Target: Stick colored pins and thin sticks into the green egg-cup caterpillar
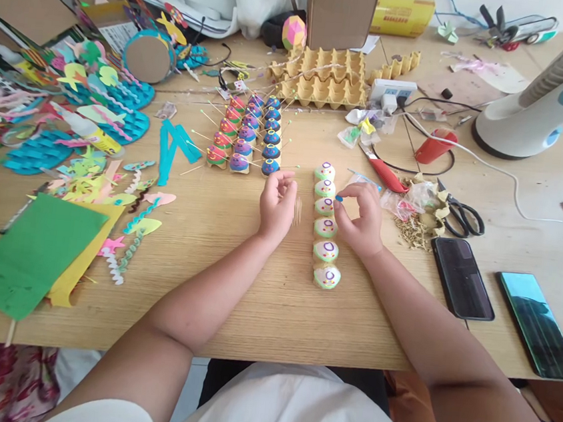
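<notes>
My right hand (362,218) pinches a small blue piece of clay (339,198) between thumb and forefinger, just right of a row of white painted egg-carton cups (325,228). Each cup carries a purple ring, red dots and a green lower edge. My left hand (277,207) is left of that row, fingers curled in; whatever they hold, if anything, is hidden. A few wooden toothpicks (298,211) lie beside it on the table. Behind my left hand stand three rows of painted cups: red (222,141), purple (243,146) and blue (270,150), with ball-tipped sticks poking out.
Egg trays (324,78) and a power strip (393,90) stand at the back. On the right are a red-handled knife (386,172), scissors (463,217), two phones (463,278) and a fan (535,97). Green paper (31,248) and coloured cut-outs (86,180) cover the left.
</notes>
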A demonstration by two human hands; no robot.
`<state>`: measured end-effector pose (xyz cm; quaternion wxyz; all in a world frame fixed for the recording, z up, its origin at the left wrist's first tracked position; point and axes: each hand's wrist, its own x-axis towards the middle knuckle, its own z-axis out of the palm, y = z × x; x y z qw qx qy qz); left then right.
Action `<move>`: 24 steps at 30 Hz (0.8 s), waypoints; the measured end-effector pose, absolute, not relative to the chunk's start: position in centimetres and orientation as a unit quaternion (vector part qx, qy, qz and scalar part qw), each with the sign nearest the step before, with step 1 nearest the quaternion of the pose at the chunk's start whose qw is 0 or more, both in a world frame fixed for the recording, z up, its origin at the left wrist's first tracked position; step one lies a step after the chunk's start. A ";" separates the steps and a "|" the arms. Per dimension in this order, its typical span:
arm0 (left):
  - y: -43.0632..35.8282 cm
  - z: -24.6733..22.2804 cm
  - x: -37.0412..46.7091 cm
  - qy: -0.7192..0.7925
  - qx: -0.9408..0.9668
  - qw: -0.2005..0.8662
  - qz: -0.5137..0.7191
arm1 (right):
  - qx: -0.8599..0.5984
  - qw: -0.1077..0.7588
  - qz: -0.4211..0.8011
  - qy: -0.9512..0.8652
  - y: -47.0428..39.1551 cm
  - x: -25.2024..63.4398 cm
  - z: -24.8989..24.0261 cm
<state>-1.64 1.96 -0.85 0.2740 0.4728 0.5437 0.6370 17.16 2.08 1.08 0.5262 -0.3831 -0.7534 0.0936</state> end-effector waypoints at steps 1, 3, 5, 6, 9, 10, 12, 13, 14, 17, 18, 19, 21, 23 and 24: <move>2.2 -1.1 -1.9 0.565 0.495 0.254 0.609 | -0.389 0.529 0.096 -0.748 2.2 17.3 1.0; 2.2 -1.2 -2.4 0.592 0.565 0.196 0.540 | -0.403 0.524 0.100 -0.744 2.4 17.5 0.7; 2.0 -1.0 -2.7 0.609 0.618 0.149 0.475 | -0.410 0.510 0.101 -0.749 2.6 17.6 0.5; 1.9 -0.8 -2.9 0.616 0.632 0.131 0.451 | -0.409 0.503 0.100 -0.755 2.7 17.6 0.4; 1.7 -0.5 -3.3 0.638 0.641 0.097 0.416 | -0.406 0.485 0.094 -0.769 3.0 17.6 0.1; 1.7 -0.6 -3.4 0.644 0.637 0.093 0.413 | -0.407 0.482 0.093 -0.770 3.1 17.6 0.0; 1.8 -0.8 -3.7 0.660 0.621 0.097 0.411 | -0.415 0.484 0.096 -0.765 3.4 17.6 -0.2; 1.9 -0.9 -3.8 0.668 0.616 0.102 0.406 | -0.419 0.487 0.098 -0.760 3.5 17.6 -0.3; 1.9 -1.0 -3.9 0.674 0.614 0.109 0.397 | -0.421 0.493 0.102 -0.754 3.7 17.6 -0.4; 2.1 -1.2 -4.5 0.688 0.618 0.123 0.360 | -0.421 0.518 0.107 -0.737 4.0 17.7 -0.6; 2.2 -1.2 -4.8 0.691 0.623 0.127 0.343 | -0.422 0.526 0.107 -0.731 4.1 17.7 -0.7; 2.3 -1.2 -5.2 0.692 0.632 0.134 0.323 | -0.424 0.532 0.106 -0.725 4.1 17.7 -0.7; 2.3 -1.1 -5.9 0.687 0.650 0.148 0.289 | -0.432 0.539 0.108 -0.715 4.2 17.7 -0.7; 2.4 -1.1 -6.5 0.686 0.660 0.154 0.266 | -0.436 0.542 0.114 -0.710 4.2 17.7 -0.6; 2.4 -1.1 -6.7 0.686 0.661 0.155 0.261 | -0.435 0.544 0.115 -0.709 4.1 17.7 -0.6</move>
